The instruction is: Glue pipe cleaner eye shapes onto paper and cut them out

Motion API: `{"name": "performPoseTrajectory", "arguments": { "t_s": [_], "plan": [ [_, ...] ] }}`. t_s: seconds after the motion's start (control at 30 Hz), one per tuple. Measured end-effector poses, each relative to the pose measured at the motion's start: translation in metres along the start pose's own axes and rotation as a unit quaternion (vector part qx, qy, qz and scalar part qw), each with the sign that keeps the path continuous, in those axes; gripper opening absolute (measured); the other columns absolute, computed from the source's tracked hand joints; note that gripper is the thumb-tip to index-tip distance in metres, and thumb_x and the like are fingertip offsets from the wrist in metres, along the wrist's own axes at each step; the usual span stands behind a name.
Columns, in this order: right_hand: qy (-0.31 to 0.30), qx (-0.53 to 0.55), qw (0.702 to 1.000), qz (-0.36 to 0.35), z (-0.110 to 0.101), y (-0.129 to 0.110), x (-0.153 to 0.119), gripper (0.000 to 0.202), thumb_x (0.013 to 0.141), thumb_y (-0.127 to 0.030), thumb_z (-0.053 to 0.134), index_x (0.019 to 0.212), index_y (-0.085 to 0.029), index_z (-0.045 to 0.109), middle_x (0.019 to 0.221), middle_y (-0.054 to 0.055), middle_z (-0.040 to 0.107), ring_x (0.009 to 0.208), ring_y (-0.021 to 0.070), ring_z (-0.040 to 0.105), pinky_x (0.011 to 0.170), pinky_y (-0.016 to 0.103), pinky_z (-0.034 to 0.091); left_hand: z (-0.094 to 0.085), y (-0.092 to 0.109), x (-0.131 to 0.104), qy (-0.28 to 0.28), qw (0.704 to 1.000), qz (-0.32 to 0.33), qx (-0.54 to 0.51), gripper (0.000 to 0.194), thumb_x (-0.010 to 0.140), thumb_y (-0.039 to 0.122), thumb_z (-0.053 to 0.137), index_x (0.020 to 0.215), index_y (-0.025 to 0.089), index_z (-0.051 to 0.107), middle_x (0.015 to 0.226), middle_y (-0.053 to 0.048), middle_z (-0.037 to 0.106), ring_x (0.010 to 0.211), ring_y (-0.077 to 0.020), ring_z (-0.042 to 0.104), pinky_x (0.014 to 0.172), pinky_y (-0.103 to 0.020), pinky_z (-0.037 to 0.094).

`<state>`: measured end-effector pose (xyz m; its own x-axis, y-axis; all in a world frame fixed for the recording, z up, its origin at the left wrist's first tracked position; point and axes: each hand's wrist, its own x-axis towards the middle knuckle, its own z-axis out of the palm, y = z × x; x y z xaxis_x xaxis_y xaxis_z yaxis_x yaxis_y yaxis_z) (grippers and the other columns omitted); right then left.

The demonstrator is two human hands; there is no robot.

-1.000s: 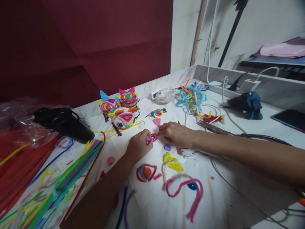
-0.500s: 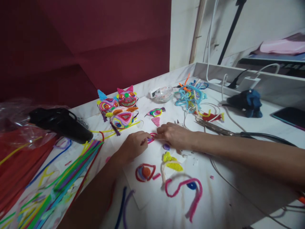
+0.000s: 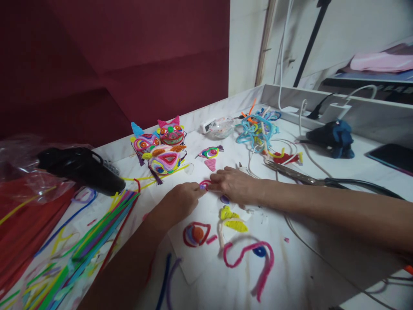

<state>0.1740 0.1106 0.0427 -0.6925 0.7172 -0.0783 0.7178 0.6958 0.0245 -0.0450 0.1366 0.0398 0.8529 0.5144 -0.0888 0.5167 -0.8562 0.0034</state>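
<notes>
Between my hands lies a small pink and purple pipe-cleaner piece [image 3: 204, 184] on white paper. My left hand [image 3: 182, 199] pinches its left side with the fingertips. From the right, the bent fingers of my right hand [image 3: 230, 183] press on its other side and hide part of it. Just beyond are a pink striped triangle [image 3: 210, 165] and a multicoloured eye shape [image 3: 210, 152]. Nearer to me lie a red-edged eye shape with an orange centre [image 3: 197, 234], yellow pieces [image 3: 235, 221] and a curled magenta pipe cleaner [image 3: 245, 249].
Several colourful animal-face ornaments [image 3: 165, 159] stand at the back left. A black hot-air tool [image 3: 82, 168] and a bundle of pipe cleaners [image 3: 93, 234] lie left. Scissors [image 3: 300, 174], cables and a tangle of pipe cleaners [image 3: 258, 129] are on the right, with a phone [image 3: 392, 157] farther over.
My left hand has turned and its fingers have closed in on the pink and purple piece. The right hand stays nearly in place.
</notes>
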Motion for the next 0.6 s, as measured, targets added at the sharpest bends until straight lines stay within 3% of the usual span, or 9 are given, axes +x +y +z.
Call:
{"name": "performPoseTrajectory", "arguments": {
  "t_s": [0.37, 0.6],
  "plan": [
    [-0.003, 0.018, 1.0, 0.004, -0.001, -0.002, -0.001, 0.035, 0.094, -0.013, 0.058, 0.128, -0.018, 0.066, 0.117, 0.012, 0.067, 0.106, 0.028, 0.061, 0.086, 0.04, 0.043, -0.008, 0.013, 0.004, -0.04, 0.998, -0.036, 0.031, 0.039, 0.089, 0.001, 0.042, 0.114, 0.016, 0.067, 0.107, -0.009, 0.07, 0.099, -0.0219, 0.064, 0.091, -0.031, 0.05],
    [0.005, 0.041, 0.999, 0.017, -0.007, 0.001, -0.01, 0.038, 0.093, -0.012, 0.06, 0.13, -0.017, 0.064, 0.112, 0.011, 0.069, 0.103, 0.0262, 0.063, 0.084, 0.038, 0.042, -0.009, 0.013, 0.002, -0.01, 0.998, -0.054, 0.018, 0.033, 0.088, 0.006, 0.046, 0.108, 0.018, 0.069, 0.096, -0.006, 0.066, 0.089, -0.0205, 0.062, 0.081, -0.031, 0.05]
  ]
}}
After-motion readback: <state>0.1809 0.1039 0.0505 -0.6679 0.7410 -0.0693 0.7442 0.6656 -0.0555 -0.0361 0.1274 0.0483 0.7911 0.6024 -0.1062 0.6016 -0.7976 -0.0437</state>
